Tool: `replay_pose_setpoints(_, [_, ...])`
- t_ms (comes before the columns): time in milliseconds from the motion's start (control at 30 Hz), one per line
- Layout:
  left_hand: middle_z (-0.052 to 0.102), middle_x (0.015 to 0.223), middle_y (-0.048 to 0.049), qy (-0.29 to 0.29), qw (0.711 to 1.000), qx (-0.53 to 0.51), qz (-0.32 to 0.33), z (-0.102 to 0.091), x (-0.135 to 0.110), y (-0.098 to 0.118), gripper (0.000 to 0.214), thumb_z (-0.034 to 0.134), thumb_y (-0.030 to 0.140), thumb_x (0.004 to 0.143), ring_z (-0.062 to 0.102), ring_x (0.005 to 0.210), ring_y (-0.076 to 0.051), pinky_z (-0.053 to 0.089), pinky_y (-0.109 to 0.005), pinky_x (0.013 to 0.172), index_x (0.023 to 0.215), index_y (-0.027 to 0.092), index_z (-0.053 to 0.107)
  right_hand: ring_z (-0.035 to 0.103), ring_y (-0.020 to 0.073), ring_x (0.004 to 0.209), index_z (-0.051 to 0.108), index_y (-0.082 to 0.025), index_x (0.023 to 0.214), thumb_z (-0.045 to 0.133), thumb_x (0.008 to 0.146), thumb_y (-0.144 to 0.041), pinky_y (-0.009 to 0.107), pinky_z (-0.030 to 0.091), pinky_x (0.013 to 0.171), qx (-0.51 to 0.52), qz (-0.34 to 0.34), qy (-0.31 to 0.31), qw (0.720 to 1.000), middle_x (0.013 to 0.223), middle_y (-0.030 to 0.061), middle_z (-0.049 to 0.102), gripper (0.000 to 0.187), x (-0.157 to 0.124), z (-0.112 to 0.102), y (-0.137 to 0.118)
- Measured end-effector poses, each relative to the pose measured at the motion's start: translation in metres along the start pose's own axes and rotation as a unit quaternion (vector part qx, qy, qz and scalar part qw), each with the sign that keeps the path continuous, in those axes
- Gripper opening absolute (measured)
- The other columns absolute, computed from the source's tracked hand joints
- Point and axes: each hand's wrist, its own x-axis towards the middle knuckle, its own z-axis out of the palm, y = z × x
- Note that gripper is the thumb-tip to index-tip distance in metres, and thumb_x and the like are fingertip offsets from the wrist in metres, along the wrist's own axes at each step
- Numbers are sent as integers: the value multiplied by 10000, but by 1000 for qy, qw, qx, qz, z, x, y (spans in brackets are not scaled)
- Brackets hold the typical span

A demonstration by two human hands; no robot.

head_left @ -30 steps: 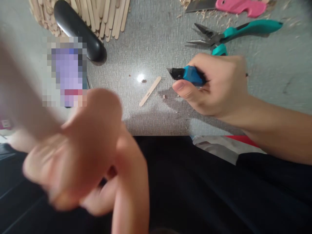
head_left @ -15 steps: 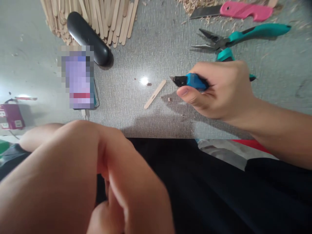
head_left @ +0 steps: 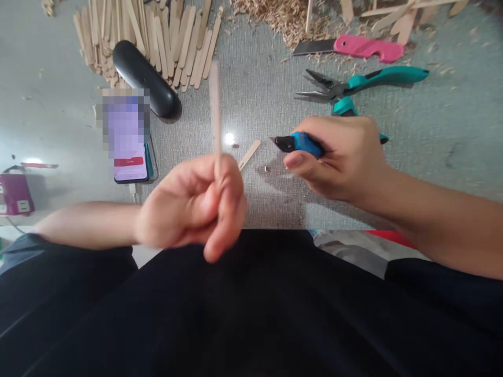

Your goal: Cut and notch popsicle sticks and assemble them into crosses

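Note:
My left hand (head_left: 194, 204) pinches the lower end of a popsicle stick (head_left: 216, 110), which points up and is smeared by motion. In my right hand (head_left: 341, 157) a blue and black utility knife (head_left: 304, 143) is gripped, its short blade pointing left, raised over the table. Between the hands another popsicle stick (head_left: 250, 153) lies slantwise on the table, its lower end hidden behind my left fingers. A tiny wood chip (head_left: 266, 169) rests just right of that stick.
Green-handled pliers (head_left: 385, 78) and a pink-handled knife (head_left: 365, 48) lie at upper right, below wood shavings (head_left: 275, 18). At left are a pile of sticks (head_left: 184, 47), a black case (head_left: 147, 78) and a phone (head_left: 128, 136) with a cable.
My left hand has come away from close to the camera to over the table edge, with a popsicle stick now visible in it. My right hand still holds the knife, in nearly the same place.

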Motion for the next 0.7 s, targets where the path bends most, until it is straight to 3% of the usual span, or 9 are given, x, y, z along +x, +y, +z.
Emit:
replay_pose_setpoints(33, [708,635,44,-46,999,7,26,-9,12,-7,370,785,398,1169,439,387,-38,382,-154,416,915,214,589,371,143,543,449,-279,763,451,1087,-1017,395,234,578,3,-5,-6,1000,623,-19,492,807,-1,0,1])
replay_pose_setpoints(100, [787,708,18,8,994,74,76,-26,31,-21,343,884,424,1114,455,386,-15,349,-140,405,1003,187,663,433,160,586,499,-274,803,385,1128,-985,390,285,600,5,-16,-27,999,673,-5,528,790,-4,0,1])
replay_pose_setpoints(200, [838,778,-22,66,987,141,30,-38,43,-31,469,977,526,1025,557,419,-36,451,-169,435,988,184,658,511,194,654,557,-270,847,329,1150,-958,401,336,632,-11,-26,-59,998,743,30,578,786,-8,2,2])
replay_pose_setpoints(367, [831,754,-30,77,986,149,5,-37,40,-34,598,1008,659,946,586,427,-46,476,-177,437,934,198,628,519,212,653,557,-271,847,304,1164,-937,418,351,649,-41,-14,-51,998,726,37,563,779,-11,6,2])
replay_pose_setpoints(500, [832,750,-27,66,989,135,-5,-38,39,-37,592,1040,632,920,633,452,-72,485,-185,441,953,201,636,540,220,651,568,-273,867,342,1168,-922,412,318,627,-54,-9,-33,998,714,35,581,751,-11,10,1])
replay_pose_setpoints(700, [834,760,-38,55,989,134,-10,-41,39,-37,595,1024,645,931,661,468,-88,483,-194,446,962,205,624,599,245,676,586,-279,871,312,1136,-971,424,308,616,-81,17,-59,995,743,67,644,790,-9,7,-2])
